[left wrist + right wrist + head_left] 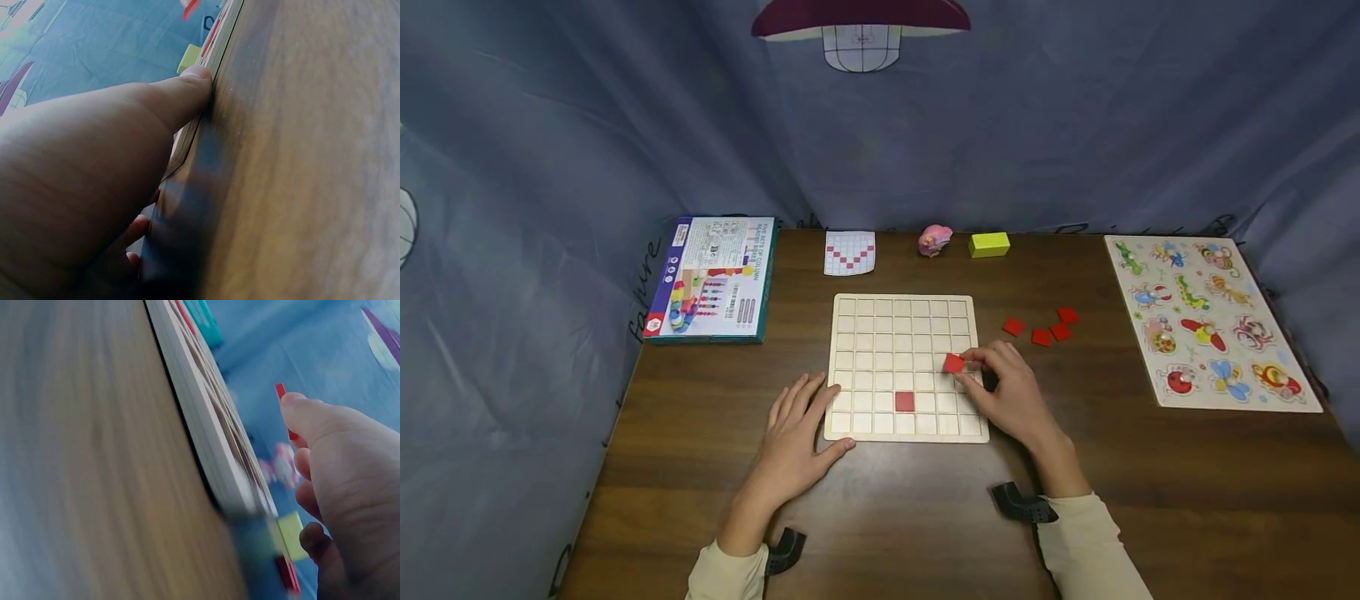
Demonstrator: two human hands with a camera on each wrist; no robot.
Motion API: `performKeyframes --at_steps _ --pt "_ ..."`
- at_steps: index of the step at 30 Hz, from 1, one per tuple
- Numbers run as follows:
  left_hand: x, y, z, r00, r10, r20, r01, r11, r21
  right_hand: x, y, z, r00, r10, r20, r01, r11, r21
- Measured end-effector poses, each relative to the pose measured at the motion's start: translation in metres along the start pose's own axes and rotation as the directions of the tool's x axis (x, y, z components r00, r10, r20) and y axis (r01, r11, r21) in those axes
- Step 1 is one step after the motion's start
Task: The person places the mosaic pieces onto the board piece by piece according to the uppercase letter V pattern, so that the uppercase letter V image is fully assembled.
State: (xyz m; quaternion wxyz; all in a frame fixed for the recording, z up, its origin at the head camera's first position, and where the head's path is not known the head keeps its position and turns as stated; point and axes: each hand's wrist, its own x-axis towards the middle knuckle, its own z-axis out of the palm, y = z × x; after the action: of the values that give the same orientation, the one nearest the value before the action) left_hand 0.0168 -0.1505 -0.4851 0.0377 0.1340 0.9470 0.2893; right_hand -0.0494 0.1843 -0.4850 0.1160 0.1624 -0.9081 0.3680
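Observation:
A pale wooden grid board [865,333] lies on the dark table, with one red square tile [905,402] set in a cell low in its middle. Between thumb and fingertips, my right hand [1011,396] pinches another red tile [953,363] over the board's right side; the right wrist view shows this held tile [280,392] edge-on, raised above the board. My left hand [793,446] rests at the board's lower left corner, fingers straight, its thumb [197,74] against the front edge in the left wrist view. Several loose red tiles [1041,337] lie right of the board.
Behind the board are a card with a red V pattern on a grid [850,242], a pink figurine [935,240] and a yellow-green block [989,245]. A boxed toy set [722,275] lies at left, an insect picture puzzle board [1206,333] at right. Blue-grey cloth [880,142] hangs behind the table.

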Motion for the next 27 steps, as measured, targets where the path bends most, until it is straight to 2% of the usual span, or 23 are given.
performKeyframes --at_steps 6,9,15,21,27 --pt "-0.003 0.000 -0.002 1.000 -0.020 -0.002 0.020 1.000 0.008 0.011 -0.028 0.026 0.996 -0.035 0.086 0.030 0.997 0.067" --pt "-0.003 0.001 -0.002 1.000 -0.027 0.004 0.027 1.000 0.004 0.016 -0.039 0.036 0.989 -0.049 0.138 0.042 0.997 0.058" --pt "0.001 0.003 -0.002 1.000 -0.020 0.010 0.020 1.000 0.008 0.024 -0.055 0.050 0.978 -0.056 0.202 0.065 0.997 -0.039" --pt "0.000 0.004 -0.002 1.000 -0.021 0.014 0.021 1.000 0.003 0.021 -0.058 0.058 0.970 -0.025 0.242 0.050 0.994 -0.097" --pt "-0.001 0.003 -0.001 1.000 -0.019 0.011 0.019 1.000 0.011 0.020 -0.059 0.061 0.973 -0.035 0.230 0.070 0.987 -0.146"
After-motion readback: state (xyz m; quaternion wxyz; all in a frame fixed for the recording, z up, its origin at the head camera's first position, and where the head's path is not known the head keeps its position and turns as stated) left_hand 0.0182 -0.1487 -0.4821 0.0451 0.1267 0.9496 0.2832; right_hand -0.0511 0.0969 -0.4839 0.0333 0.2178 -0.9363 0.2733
